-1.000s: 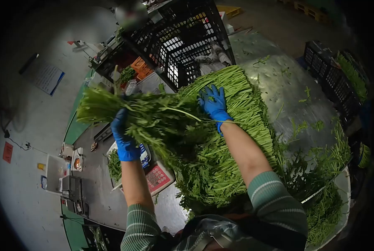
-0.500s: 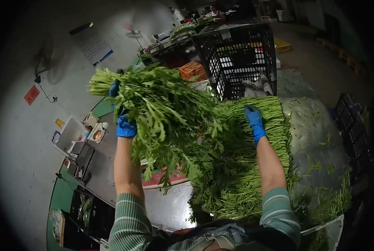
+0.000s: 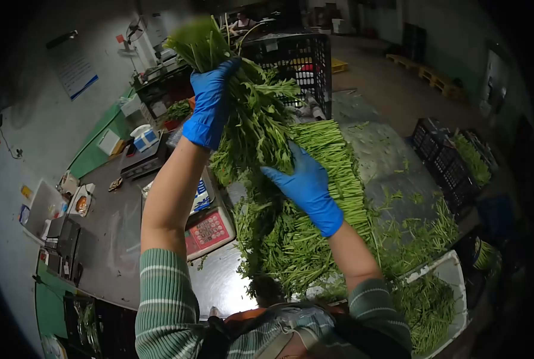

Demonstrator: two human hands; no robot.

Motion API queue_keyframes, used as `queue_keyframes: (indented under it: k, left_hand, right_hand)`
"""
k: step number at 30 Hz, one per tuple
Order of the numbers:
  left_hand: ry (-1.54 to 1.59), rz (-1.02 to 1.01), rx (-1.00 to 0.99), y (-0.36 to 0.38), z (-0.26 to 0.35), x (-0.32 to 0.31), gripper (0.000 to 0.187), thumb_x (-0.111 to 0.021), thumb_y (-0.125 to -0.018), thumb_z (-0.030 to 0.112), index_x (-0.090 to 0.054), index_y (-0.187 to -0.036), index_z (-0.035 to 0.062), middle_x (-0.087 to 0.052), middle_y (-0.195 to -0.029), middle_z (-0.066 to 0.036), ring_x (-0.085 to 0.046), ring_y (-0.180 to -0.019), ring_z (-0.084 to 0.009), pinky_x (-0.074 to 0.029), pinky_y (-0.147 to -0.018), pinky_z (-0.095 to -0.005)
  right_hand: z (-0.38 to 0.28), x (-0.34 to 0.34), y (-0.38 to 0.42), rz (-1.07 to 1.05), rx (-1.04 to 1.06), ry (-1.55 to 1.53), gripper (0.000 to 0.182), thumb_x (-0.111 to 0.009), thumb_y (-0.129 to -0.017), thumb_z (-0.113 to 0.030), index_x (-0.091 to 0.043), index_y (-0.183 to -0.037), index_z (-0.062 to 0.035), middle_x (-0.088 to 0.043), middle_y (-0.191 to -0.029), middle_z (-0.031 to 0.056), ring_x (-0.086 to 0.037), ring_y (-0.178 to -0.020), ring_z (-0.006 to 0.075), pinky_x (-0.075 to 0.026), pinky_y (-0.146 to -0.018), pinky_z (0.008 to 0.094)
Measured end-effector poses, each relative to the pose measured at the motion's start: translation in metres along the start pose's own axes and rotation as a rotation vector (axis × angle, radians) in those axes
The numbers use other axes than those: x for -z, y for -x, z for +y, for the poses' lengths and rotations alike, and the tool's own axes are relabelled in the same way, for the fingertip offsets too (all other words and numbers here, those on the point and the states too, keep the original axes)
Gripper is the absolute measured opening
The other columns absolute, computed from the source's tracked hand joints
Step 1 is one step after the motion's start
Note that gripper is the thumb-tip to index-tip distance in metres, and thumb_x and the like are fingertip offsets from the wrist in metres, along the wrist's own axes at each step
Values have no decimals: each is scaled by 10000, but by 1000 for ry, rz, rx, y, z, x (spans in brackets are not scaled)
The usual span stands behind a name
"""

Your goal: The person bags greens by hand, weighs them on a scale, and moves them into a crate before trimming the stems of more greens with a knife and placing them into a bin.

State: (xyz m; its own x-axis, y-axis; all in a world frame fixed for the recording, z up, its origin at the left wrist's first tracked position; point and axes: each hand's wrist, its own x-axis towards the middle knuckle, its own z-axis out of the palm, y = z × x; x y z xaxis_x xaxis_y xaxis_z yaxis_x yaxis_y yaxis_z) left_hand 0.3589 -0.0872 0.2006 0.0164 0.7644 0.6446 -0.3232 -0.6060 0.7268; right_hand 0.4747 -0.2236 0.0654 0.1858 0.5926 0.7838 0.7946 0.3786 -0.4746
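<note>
My left hand [image 3: 208, 107], in a blue glove, grips a bunch of leafy greens [image 3: 252, 116] round its stems and holds it raised, stem ends up and jagged leaves hanging down. Just below those leaves is my right hand [image 3: 309, 190], also blue-gloved, with thumb and fingers spread and its fingertips right at the foliage. Under it lies a wide pile of the same greens [image 3: 339, 170], stems lined up toward the right and leaves toward the left. A scale with a red keypad [image 3: 208, 233] stands left of the pile, partly hidden by my left arm.
A black crate [image 3: 321, 72] stands behind the pile. Loose stems lie on the metal table [image 3: 377, 155] at right. A pale bin [image 3: 458, 281] of greens sits at front right, black crates [image 3: 431, 146] beyond. Another person [image 3: 243, 23] is far back.
My left hand has lifted the bunch and tipped it from lying sideways to leaves-down. The right hand has left the pile's stems and come in toward the bunch, fingers spreading. The view has turned.
</note>
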Motion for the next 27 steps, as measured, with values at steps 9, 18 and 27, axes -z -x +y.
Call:
queue_keyframes:
  k: [9, 18, 27]
  left_hand:
    - [129, -61, 63, 42, 8, -9, 396, -735, -621, 71, -534, -942, -45, -606, -820, -102, -579, -666, -153, -484, -601, -264]
    - [264, -720, 341, 124, 70, -59, 750, -771, -613, 296, -383, -1195, 27, -540, -1072, -114, -510, -1005, -194, -448, -811, -322]
    - [17, -1197, 550, 148, 14, -43, 955, -570, -701, 576, -184, -1305, -55, -288, -1312, -213, -302, -1213, -281, -265, -977, -361]
  right_hand:
    - [-14, 56, 27, -302, -103, 181, 623, -655, -666, -475, -510, -1079, -33, -567, -931, 173, -556, -887, 303, -466, -734, 354]
    - [-47, 77, 3, -100, -301, -708, 696, -662, -726, -212, -296, -1279, -1, -440, -1205, 142, -462, -1060, 206, -377, -917, 323]
    - [13, 123, 96, 301, -798, -1212, 460, -624, -733, -240, -518, -1113, -5, -554, -1075, 110, -518, -999, 213, -410, -884, 329]
